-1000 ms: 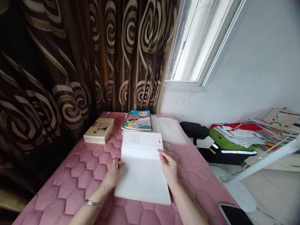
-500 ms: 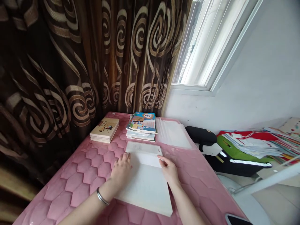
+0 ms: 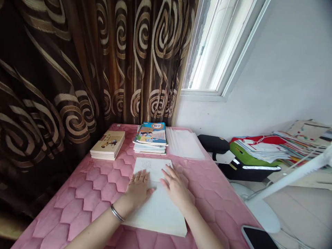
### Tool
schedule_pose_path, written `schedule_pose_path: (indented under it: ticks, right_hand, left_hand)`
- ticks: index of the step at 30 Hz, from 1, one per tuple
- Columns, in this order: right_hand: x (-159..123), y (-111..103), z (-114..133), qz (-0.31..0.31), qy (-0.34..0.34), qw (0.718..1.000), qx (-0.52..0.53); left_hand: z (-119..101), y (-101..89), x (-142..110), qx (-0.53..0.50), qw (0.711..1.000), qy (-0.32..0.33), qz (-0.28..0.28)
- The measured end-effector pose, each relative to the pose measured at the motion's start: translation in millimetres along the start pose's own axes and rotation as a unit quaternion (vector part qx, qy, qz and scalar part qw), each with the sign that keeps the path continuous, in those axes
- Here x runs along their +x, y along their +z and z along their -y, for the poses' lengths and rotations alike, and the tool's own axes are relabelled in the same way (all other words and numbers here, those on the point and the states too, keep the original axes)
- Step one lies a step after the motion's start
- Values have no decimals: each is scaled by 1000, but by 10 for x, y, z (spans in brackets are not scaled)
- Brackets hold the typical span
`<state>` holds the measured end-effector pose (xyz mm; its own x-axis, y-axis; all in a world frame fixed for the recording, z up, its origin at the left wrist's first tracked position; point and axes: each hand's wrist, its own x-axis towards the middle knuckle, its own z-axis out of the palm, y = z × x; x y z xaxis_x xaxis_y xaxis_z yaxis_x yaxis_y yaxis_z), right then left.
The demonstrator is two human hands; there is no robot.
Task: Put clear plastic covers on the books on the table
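Lying open on the pink quilted cover with its hexagon pattern (image 3: pixel 90 199), a white-paged paperback book (image 3: pixel 160 214) fills the middle of the dial, its far page bearing a small block of print. The left hand (image 3: pixel 138 190) lies palm down at the book's 10 o'clock, fingers spread, flattened on the paper and grasping nothing; a silver metal bangle (image 3: pixel 117 213) circles its wrist. The right hand (image 3: pixel 176 189), at 2 o'clock, is likewise unclenched, fingers fanned over the page and gripping nothing; how firmly they press, I cannot tell.

At 12 o'clock, just beyond the book, sits a stack of textbooks topped by a blue illustrated cover (image 3: pixel 153 134). Toward 10 to 11 o'clock is a neat pile of cream-coloured paperbacks (image 3: pixel 107 145). Translucent plastic sheets (image 3: pixel 186 145) lie flat at 1 o'clock. A black-screened phone (image 3: pixel 258 238) rests near 4 o'clock.
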<state>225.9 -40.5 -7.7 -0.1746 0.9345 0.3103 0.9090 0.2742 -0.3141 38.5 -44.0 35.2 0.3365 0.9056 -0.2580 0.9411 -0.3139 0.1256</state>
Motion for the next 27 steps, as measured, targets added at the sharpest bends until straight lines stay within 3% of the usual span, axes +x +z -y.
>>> schedule_pose_path:
  ticks: [3,6,9,13,18,22,27]
  right_hand:
    - [-15,16,80,100,-5,995,-10]
    - [-7,43,95,136,23,990,-22]
    - [6,48,99,143,29,989,-31]
    - [11,43,112,135,29,990,-40]
    - [14,59,86,127,27,991,-41]
    - [12,55,118,123,31,990,-56]
    - [154,42,337,132,42,989,-44]
  left_hand:
    - [-16,50,43,16,1000,-1,-14]
    - [-43,137,135,46,997,-31,-53]
    - [-51,173,311,55,996,-3,-73]
    - [16,99,656,-1,995,97,-24]
    - [118,36,979,-21,995,95,-32]
    - [135,72,1028,-20,996,77,-38]
    - [157,127,1040,2,996,74,-55]
